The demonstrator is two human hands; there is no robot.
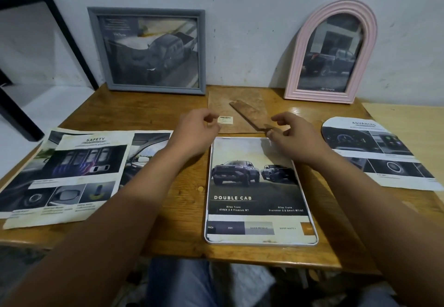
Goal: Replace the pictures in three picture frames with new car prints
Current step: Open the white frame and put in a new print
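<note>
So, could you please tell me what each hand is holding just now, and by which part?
Nothing is held: the left hand and right hand hover with loosely curled fingers above the backing board.

Both forearms are bare from the bottom edge of the view to the wrists, with no sleeve showing. The left hand [192,130] and the right hand [292,136] carry no ring, glove, watch or bracelet that can be made out. The fingernails look short and unpainted, though they are small in view. Below the forearms, the lap shows faded blue denim trousers [177,282], slightly blurred, with a paler patch of cloth to their right.
</note>
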